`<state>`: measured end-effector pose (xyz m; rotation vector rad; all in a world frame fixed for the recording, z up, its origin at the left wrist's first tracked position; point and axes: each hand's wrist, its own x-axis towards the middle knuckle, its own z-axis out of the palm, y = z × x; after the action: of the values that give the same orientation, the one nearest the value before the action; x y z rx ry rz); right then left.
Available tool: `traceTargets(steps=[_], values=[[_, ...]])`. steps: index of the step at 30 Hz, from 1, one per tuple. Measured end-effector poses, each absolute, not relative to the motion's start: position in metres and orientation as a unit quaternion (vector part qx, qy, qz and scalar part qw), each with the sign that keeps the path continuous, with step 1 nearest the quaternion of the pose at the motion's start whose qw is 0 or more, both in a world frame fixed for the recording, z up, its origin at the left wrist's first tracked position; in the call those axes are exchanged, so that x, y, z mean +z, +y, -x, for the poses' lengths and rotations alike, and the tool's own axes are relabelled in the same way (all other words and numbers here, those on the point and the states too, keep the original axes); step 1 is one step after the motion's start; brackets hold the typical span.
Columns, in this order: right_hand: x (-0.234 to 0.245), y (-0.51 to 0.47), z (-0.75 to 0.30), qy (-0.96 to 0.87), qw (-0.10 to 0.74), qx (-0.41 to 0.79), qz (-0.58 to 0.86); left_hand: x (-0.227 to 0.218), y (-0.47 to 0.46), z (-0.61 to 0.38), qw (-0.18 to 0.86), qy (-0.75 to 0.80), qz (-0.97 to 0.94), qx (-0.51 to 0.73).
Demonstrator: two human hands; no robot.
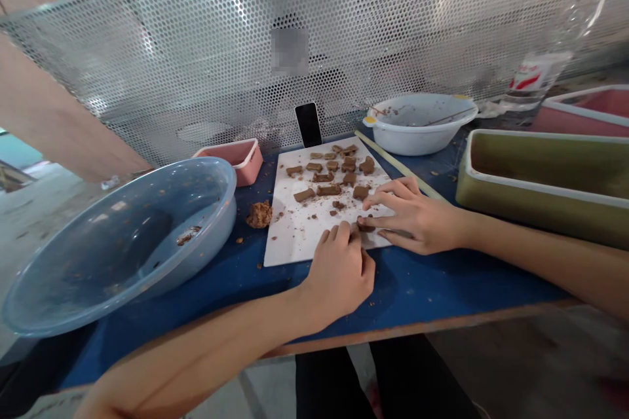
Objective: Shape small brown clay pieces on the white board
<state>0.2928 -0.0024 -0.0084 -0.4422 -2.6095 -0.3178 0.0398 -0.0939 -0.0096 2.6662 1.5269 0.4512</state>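
While I'm watching through the head cam, my left hand (339, 275) is closest, knuckles up and fingers curled down over the near edge of the white board (289, 236). Its tips are hidden, so I can't tell if they're gripping anything. Just past it my right hand (417, 219) comes in from the side, fingers fairly spread, a tip touching a brown piece (366, 229) near the board's front right corner. That piece is mostly covered; its long axis looks roughly left to right, but which way it points, can't say. A brown lump (259, 215) sits on the blue table (413, 281), just left of the board. Farther up are more brown pieces (328, 190) in loose rows, crumbs around them. Way back, a phone (308, 124) stands by the mesh (196, 65).
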Motion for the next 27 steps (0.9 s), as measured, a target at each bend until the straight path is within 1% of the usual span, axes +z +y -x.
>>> traceTargets(steps=[6, 11, 17, 27], values=[[-0.004, -0.007, -0.290, -0.952, 0.233, -0.111, 0.164, -0.012, -0.093, -0.038, 0.013, 0.480, -0.863, 0.159], [-0.004, -0.009, -0.289, -0.953, 0.230, -0.118, 0.160, -0.011, -0.093, -0.039, 0.016, 0.486, -0.862, 0.144], [-0.006, -0.009, -0.292, -0.940, 0.273, -0.110, 0.175, -0.009, -0.094, -0.040, 0.018, 0.490, -0.862, 0.127], [-0.003, -0.014, -0.288, -0.953, 0.234, -0.096, 0.165, -0.008, -0.094, -0.040, 0.015, 0.488, -0.864, 0.124]])
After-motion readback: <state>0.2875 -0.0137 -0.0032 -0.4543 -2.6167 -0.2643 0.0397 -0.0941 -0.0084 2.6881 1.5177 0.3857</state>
